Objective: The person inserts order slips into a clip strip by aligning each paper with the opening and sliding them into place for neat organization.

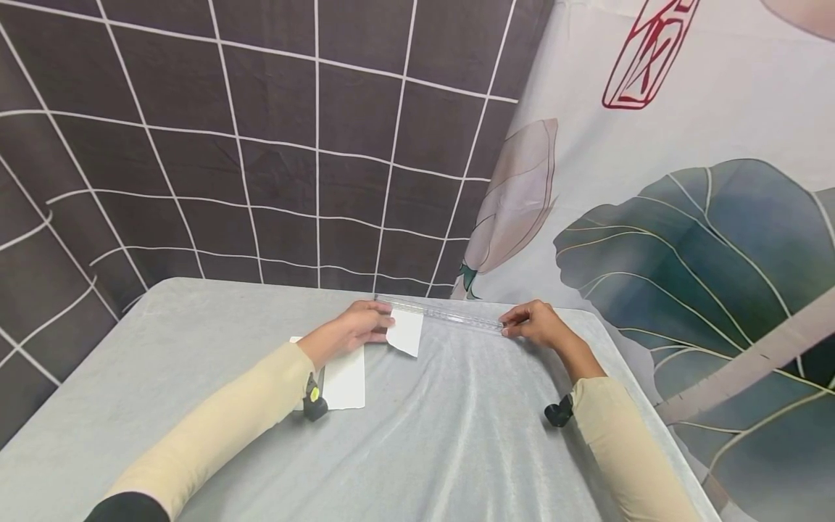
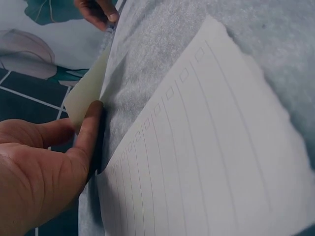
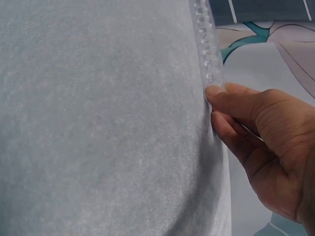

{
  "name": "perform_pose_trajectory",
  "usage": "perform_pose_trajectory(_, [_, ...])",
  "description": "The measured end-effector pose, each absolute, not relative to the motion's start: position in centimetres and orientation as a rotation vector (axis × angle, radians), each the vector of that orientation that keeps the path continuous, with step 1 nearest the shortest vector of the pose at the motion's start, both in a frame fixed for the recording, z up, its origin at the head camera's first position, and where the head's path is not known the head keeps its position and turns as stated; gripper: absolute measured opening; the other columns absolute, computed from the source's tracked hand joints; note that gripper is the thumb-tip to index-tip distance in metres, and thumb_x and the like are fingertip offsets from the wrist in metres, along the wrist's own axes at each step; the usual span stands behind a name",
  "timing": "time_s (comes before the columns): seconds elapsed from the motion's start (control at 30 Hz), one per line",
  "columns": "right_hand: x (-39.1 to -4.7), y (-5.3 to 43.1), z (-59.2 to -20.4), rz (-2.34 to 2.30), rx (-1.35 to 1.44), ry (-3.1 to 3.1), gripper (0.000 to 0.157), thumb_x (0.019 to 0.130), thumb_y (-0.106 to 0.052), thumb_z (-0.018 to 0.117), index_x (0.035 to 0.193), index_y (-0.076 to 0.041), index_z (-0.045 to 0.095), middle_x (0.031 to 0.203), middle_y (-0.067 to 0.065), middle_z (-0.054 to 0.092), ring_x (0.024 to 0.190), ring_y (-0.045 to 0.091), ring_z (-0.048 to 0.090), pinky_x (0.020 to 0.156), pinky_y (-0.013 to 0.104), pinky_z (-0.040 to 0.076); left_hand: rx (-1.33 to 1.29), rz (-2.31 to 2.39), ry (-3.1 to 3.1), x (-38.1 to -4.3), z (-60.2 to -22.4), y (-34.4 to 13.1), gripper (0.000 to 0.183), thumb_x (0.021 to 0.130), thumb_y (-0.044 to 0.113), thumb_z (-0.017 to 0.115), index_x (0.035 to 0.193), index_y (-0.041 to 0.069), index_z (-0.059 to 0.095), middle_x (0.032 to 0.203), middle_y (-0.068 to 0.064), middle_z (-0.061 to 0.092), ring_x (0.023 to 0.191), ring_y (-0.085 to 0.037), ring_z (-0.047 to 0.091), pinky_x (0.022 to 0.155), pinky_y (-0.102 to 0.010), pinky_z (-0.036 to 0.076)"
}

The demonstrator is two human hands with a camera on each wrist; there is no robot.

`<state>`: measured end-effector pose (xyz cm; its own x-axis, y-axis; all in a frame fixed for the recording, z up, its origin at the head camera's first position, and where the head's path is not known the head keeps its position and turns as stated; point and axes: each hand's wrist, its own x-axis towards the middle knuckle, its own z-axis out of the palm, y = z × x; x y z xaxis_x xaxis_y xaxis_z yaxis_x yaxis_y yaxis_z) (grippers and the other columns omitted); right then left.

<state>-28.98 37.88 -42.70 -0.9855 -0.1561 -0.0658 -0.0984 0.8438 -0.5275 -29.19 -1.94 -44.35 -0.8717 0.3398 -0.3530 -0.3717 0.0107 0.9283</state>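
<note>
A long, clear, ruler-like plastic strip [image 1: 450, 316] with a row of bumps runs along the table's far edge. My right hand [image 1: 536, 323] pinches its right end between thumb and fingers; the right wrist view shows this grip on the strip [image 3: 205, 54] closely. At the strip's left part, my left hand [image 1: 362, 325] pinches a small white piece of paper [image 1: 405, 332] by its edge. That paper [image 2: 88, 93] stands tilted up in the left wrist view. Under the left forearm lies a larger lined sheet [image 1: 346, 380] with printed small boxes and a torn edge, partly hidden.
A pale grey cloth [image 1: 417, 449] with soft creases covers the table. Behind it hangs a dark curtain with a white grid [image 1: 280, 174], and to the right a white curtain with leaf prints [image 1: 652, 239]. Dark wrist cameras sit on both sleeves.
</note>
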Motion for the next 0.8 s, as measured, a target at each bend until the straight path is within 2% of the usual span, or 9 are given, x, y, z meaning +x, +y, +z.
perform_pose_trajectory(0.23, [-29.0,38.0,-42.7,-0.817,-0.257,2.920,0.020,0.095,-0.008,0.089,0.115,-0.004,0.087,0.107,0.012,0.087,0.092,0.016,0.072,0.080,0.028,0.056,-0.049,1.909,1.810,-29.1,-44.3,-1.8,0.058,0.108,-0.010,0.059,0.163,-0.012,0.044,0.155,-0.033,0.056,0.138,-0.038,0.065,0.128,-0.054,0.056])
perform_pose_trajectory(0.57, [-29.2,38.2,-42.8,-0.797,-0.283,2.922,0.020,0.095,-0.009,0.089,0.114,-0.004,0.087,0.104,0.011,0.087,0.088,0.012,0.071,0.079,0.028,0.056,-0.048,1.896,1.825,-28.8,-44.0,-1.2,0.059,0.106,-0.011,0.062,0.163,-0.011,0.046,0.160,-0.034,0.053,0.149,-0.043,0.059,0.128,-0.054,0.057])
perform_pose_trajectory(0.8, [-29.2,38.2,-42.6,-0.776,-0.282,2.941,0.021,0.094,-0.010,0.090,0.114,-0.005,0.088,0.103,0.010,0.087,0.088,0.012,0.071,0.080,0.027,0.055,-0.046,1.894,1.830,-28.8,-44.0,-0.6,0.057,0.106,-0.011,0.062,0.160,-0.012,0.047,0.155,-0.032,0.056,0.133,-0.035,0.065,0.126,-0.053,0.059])
